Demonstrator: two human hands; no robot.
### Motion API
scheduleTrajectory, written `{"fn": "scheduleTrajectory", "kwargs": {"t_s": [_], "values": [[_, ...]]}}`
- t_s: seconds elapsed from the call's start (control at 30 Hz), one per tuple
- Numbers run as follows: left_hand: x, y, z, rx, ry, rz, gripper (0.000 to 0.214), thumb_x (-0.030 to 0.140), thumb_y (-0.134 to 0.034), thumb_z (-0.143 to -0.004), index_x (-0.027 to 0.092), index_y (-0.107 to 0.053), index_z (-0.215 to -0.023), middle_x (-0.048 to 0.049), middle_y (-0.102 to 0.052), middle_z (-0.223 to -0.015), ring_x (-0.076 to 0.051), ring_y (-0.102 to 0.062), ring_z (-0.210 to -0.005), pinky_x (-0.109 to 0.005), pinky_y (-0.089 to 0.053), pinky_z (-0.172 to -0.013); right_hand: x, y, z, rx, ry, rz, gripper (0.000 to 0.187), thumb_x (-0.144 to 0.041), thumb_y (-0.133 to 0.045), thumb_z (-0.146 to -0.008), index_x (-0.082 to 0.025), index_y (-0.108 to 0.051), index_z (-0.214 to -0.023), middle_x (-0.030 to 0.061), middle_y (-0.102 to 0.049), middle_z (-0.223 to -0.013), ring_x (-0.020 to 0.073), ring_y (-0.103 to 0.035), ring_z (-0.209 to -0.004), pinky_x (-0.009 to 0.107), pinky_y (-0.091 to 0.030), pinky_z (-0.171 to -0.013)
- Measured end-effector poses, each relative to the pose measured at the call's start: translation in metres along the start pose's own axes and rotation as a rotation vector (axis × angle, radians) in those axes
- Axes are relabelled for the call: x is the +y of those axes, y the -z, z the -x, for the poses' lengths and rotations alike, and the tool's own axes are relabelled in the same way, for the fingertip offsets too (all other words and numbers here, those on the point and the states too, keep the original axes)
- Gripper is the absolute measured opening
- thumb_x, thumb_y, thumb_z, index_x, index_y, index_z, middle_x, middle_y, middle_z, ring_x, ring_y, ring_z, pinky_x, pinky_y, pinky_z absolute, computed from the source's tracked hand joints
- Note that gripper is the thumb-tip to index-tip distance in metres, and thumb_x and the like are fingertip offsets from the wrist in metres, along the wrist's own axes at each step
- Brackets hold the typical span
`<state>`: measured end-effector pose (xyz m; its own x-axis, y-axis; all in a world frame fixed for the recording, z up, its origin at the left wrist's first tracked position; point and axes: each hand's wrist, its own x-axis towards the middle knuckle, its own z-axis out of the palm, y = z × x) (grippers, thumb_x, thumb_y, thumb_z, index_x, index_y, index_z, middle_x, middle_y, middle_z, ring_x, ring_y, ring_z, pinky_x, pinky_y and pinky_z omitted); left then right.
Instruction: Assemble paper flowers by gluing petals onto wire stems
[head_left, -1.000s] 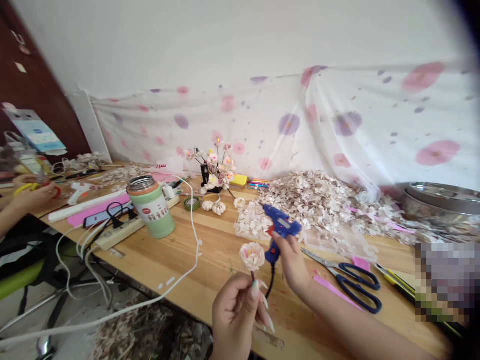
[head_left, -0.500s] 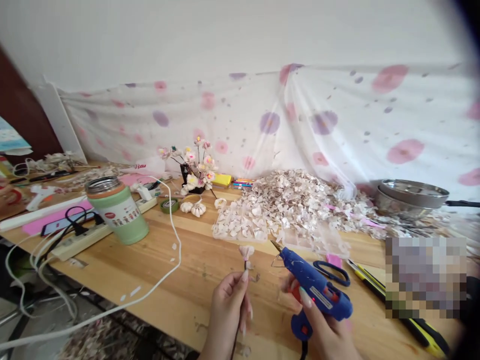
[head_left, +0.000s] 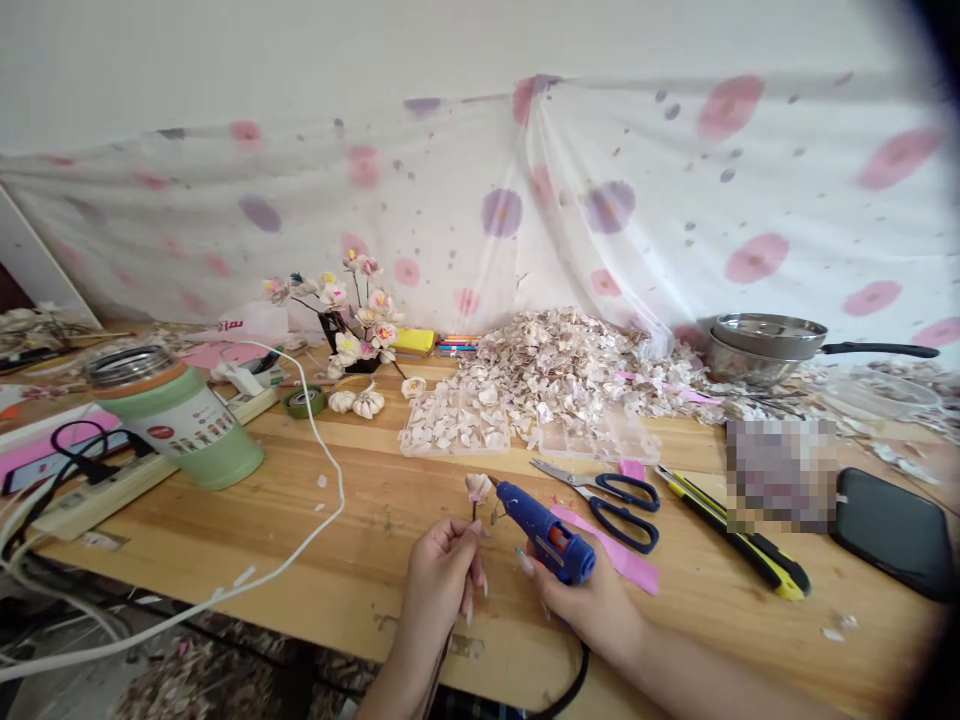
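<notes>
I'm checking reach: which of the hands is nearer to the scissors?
Right. The right hand, holding the blue glue gun, is on the near side of the scissors; the left hand, gripping a flower stem, is farther off, to their left.

the glue gun (head_left: 536,522) is smooth plastic with a slight sheen; the held flower (head_left: 477,488) looks papery and matt. the counter (head_left: 360,540) is smooth, grained wood. the scissors (head_left: 577,479) have metal blades and matt plastic handles. the saucepan (head_left: 750,365) is shiny metal, the compartment tray (head_left: 600,448) clear plastic, the thermos (head_left: 206,440) matt with a polished metal neck.
</notes>
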<state>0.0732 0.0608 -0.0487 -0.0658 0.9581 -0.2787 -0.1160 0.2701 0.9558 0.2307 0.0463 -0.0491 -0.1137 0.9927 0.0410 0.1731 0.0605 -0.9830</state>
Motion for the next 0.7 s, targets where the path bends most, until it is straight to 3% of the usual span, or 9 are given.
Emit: {"fn": "scheduleTrajectory", "kwargs": {"t_s": [0.17, 0.7], "values": [[0.0046, -0.0036, 0.0044, 0.013, -0.002, 0.019, 0.040, 0.055, -0.064, -0.062, 0.017, -0.049, -0.065, 0.0076, -0.047, -0.033, -0.003, -0.027, -0.021, -0.013, -0.017, -0.025, -0.0075, 0.0008, 0.0007, -0.085, -0.006, 0.065, 0.031, -0.041, -0.064, -0.071, -0.020, -0.043, -0.065, -0.0050, -0.040, -0.055, 0.0086, -0.034, -0.049, 0.022, -0.029, -0.043], [0.0049, -0.0044, 0.0041, 0.035, 0.043, 0.009, 0.041, 0.057, -0.064, -0.061, 0.019, -0.046, -0.061, 0.0076, -0.045, -0.031, -0.004, -0.029, -0.021, -0.014, -0.017, -0.024, -0.0019, -0.0067, 0.0018, -0.110, -0.040, 0.105, 0.029, -0.042, -0.059, -0.072, -0.020, -0.043, -0.065, -0.0030, -0.041, -0.059, 0.0101, -0.035, -0.053, 0.023, -0.032, -0.047]]}}
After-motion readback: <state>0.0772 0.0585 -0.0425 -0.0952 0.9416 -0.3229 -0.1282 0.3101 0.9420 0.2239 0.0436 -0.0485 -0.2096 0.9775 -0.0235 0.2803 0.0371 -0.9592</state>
